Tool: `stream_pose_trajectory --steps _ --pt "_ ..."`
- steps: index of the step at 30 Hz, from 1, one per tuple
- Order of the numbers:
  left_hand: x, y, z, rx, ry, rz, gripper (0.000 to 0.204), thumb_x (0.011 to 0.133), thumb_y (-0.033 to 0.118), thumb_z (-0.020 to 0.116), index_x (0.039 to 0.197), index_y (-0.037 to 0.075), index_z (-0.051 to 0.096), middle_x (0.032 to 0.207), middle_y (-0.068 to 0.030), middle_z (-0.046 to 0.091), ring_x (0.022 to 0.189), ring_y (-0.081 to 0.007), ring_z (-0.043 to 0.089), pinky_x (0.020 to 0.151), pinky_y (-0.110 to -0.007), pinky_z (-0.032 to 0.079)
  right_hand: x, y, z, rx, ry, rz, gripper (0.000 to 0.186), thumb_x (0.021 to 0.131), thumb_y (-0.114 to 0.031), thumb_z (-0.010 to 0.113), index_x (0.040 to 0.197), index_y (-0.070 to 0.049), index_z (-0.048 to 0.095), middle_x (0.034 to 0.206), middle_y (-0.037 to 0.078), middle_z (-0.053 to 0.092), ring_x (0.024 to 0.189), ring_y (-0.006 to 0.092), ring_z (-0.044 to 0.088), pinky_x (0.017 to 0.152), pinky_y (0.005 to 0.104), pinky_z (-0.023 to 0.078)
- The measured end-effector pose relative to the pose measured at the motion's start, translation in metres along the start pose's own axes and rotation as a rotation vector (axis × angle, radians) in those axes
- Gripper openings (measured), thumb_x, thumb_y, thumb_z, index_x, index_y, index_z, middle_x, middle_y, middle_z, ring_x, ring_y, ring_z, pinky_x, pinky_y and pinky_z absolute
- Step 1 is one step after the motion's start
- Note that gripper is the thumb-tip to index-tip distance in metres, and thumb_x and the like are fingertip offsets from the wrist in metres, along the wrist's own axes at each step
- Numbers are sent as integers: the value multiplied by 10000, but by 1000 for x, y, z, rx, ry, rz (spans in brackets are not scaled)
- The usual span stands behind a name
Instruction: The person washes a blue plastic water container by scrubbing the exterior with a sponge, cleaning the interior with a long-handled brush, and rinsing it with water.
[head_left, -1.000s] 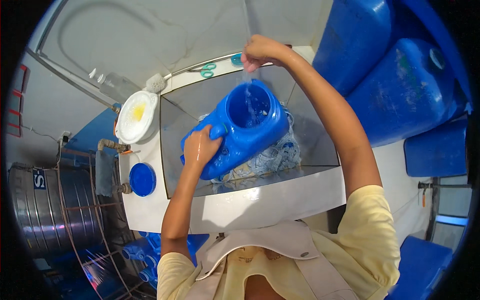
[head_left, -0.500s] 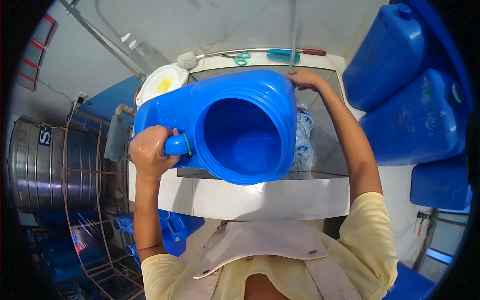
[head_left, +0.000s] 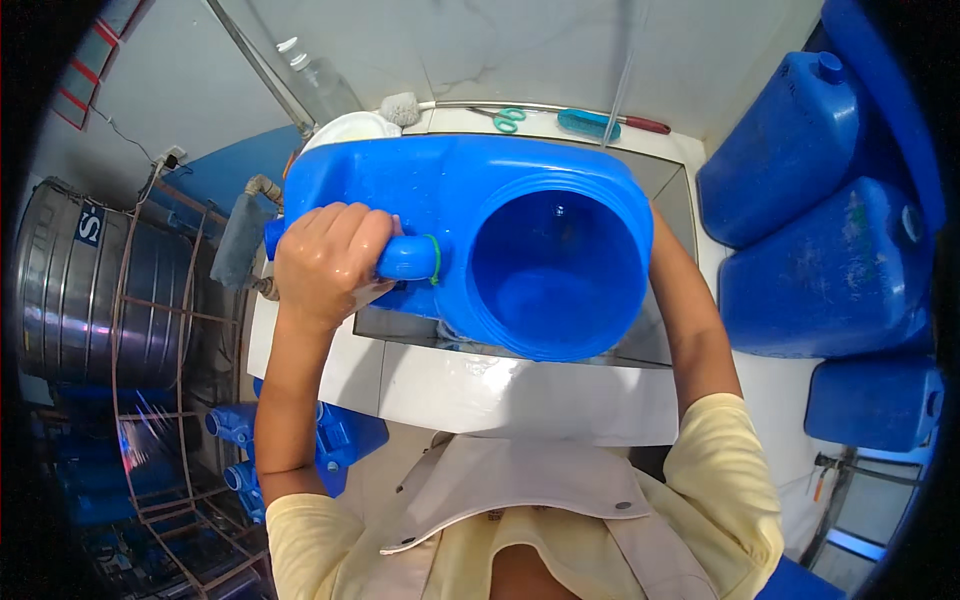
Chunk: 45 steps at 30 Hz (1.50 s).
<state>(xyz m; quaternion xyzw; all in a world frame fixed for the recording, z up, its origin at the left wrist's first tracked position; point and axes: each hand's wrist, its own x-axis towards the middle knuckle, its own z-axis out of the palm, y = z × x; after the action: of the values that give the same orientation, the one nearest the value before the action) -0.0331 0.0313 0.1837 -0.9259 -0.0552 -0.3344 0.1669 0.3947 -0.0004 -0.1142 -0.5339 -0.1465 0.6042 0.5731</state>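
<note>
A wide-mouthed blue jug [head_left: 460,170] is raised over the grey tiled basin [head_left: 663,335], its opening facing me, some water drops inside. My left hand [head_left: 335,260] is closed round the jug's handle, which has a green band on it. My right forearm [head_left: 690,325] reaches up behind the jug's right side; that hand's fingers are hidden, so I cannot tell how it grips. The jug mostly hides what lies in the basin. Just beyond it are a white bowl [head_left: 357,127], teal scissors [head_left: 510,120], a teal brush [head_left: 585,122] and a white-headed brush [head_left: 400,108].
Several blue jerrycans [head_left: 775,150] stand at right. At left are a steel tank [head_left: 90,300], metal racking [head_left: 180,420], pipework and more blue containers [head_left: 345,445] low down. A clear bottle [head_left: 315,80] is at the back, and a pale counter edge [head_left: 470,385] runs before me.
The jug has risen from the basin, turned level with its mouth toward me, and shifted right. My right hand has come down from the water stream and gone out of sight behind the jug.
</note>
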Motion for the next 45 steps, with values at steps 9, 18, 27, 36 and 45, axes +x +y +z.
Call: stream_pose_trajectory --steps 9,18,27,36,45 --pt "-17 8 13 -7 -68 -106 204 571 90 682 656 110 498 575 -40 490 524 -201 520 478 -322 407 28 40 -16 -202 -50 145 162 824 -112 533 796 18 626 681 134 641 548 196 626 450 335 534" --pt "-22 21 37 -81 -216 -129 223 577 81 697 679 118 502 590 -41 493 557 -213 538 505 -337 424 0 25 -13 -805 90 -67 217 825 -173 562 759 21 635 716 139 642 535 156 580 423 311 449" --pt "-50 29 85 -143 -283 -163 219 554 133 671 688 128 498 592 -30 507 558 -188 553 509 -315 444 -55 -14 44 -491 195 22 180 856 -73 483 953 32 592 854 137 629 735 191 635 603 282 534" --pt "-93 35 132 -187 -288 -257 229 549 145 682 699 129 509 611 -36 522 582 -207 566 519 -330 452 -40 -17 70 -395 225 -146 192 857 -49 467 966 69 572 869 136 620 759 188 630 705 271 537" --pt "-139 31 170 -270 -329 -548 206 605 178 672 743 91 546 650 -95 585 603 -281 592 546 -392 471 41 -48 139 -1257 496 -842 202 740 -63 488 828 37 641 856 241 613 801 386 602 767 429 476"
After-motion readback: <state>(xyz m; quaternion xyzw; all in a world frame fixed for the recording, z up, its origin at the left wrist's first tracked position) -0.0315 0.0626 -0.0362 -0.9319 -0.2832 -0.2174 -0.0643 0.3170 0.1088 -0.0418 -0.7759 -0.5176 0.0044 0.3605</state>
